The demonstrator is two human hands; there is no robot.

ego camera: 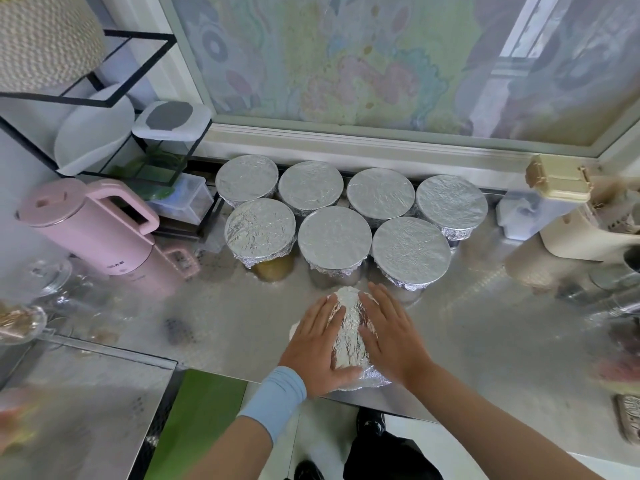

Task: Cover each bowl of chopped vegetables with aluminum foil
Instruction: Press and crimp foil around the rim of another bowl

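Note:
Several foil-covered bowls (pixel 334 237) stand in two rows at the back of the steel counter (pixel 485 327), under the window. Closer to me, at the counter's front edge, another bowl wears crinkled aluminum foil (pixel 349 327) over its top. My left hand (pixel 318 344) lies flat on the foil's left side, with the thumb along the near rim. On the foil's right side my right hand (pixel 389 334) presses down with straight fingers. The bowl's contents are hidden.
A pink electric kettle (pixel 93 230) stands at the left beside a black wire rack (pixel 104 98) with containers. Glassware (pixel 52 278) sits at the far left. At the right are a cream utensil holder (pixel 588 233) and a beige lidded box (pixel 557 178).

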